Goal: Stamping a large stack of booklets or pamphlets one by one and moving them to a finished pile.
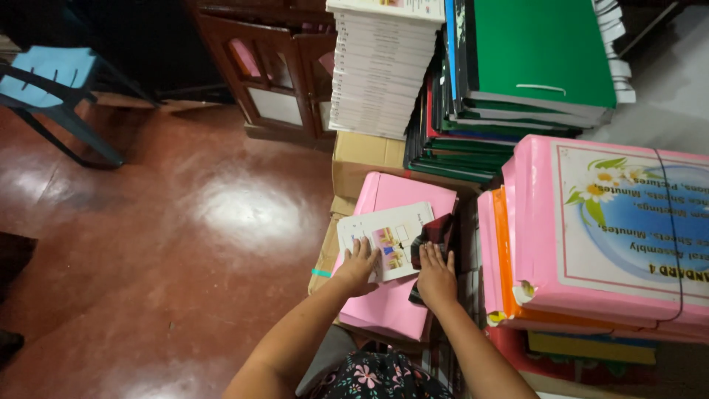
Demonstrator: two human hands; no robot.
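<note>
Overhead light glares off the polished red floor (pixel 236 207); the top left corner falls dim, edges slightly bowed.

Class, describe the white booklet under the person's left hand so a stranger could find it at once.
Start at the tall white book stack, then drop to the pink bundle on the cardboard boxes. The white booklet lies on it, under the left hand: the only white thing there.

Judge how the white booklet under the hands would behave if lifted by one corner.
The white booklet looks thin, so it would probably sag rather than stay flat. It likely weighs little for its size. Lying on the smooth pink bundle, it could slide easily when pushed; the left hand presses its lower edge, the right hand rests beside it.
</note>
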